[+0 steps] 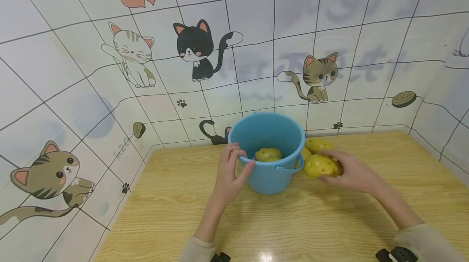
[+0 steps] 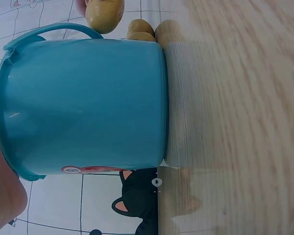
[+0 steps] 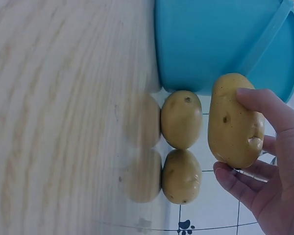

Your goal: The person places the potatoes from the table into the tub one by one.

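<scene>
1. Head view is showing the blue bucket (image 1: 269,152) standing upright on the wooden table (image 1: 329,221), near the tiled wall (image 1: 73,70), with both hands at its sides.
2. The right hand (image 1: 348,172) is holding a potato (image 1: 321,166) just beside the bucket's right wall, off the table, roughly level with the rim. The potato's long axis is lying across the view, pointing toward the bucket; the opening is lying to the left of it and slightly higher.
3. The right hand is the nearer one to the loose potatoes. Its fingers are curling around the held potato from the far end and from below, as the right wrist view is confirming (image 3: 235,120).
4. The left hand (image 1: 231,172) is gripping the bucket's left rim, fingers over the edge and thumb against the outer wall, steadying it.
5. One potato inside the bucket (image 1: 268,155) is lying on the bottom.
6. Two more potatoes (image 3: 181,147) are resting on the table side by side, touching each other, just behind the held one and close to the bucket's base.
</scene>
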A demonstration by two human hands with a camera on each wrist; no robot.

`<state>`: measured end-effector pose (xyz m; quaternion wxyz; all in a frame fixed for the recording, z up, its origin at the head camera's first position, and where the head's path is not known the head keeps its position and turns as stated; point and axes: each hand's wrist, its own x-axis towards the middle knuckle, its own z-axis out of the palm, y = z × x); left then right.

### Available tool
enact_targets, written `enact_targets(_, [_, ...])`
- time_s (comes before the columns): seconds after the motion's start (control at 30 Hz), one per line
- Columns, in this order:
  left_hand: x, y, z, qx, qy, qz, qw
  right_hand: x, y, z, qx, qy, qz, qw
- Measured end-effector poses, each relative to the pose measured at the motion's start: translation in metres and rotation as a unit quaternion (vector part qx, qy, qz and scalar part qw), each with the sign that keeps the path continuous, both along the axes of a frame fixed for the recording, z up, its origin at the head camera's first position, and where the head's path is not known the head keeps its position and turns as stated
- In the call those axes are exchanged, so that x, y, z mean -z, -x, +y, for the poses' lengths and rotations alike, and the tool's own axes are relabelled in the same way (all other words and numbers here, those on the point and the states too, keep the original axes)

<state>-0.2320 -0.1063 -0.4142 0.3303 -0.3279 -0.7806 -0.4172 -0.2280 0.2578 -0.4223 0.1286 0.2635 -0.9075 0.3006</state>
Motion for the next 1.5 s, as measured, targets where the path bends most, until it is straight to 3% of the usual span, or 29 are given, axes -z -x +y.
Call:
enact_targets(0.47, [0.001,0.0,-0.001,0.002,-0.002,-0.005,1.0,-0.023,-0.001,0.002,0.017,0.052,0.034,0.998])
enact_targets(0.87, [-0.001,0.0,-0.001,0.002,0.0,-0.006,1.0,-0.05,-0.006,0.0,0.046,0.055,0.098,0.993])
enact_targets(1.5, [0.0,0.0,-0.001,0.003,-0.001,-0.007,1.0,-0.072,-0.003,-0.019,0.045,0.046,0.114,0.991])
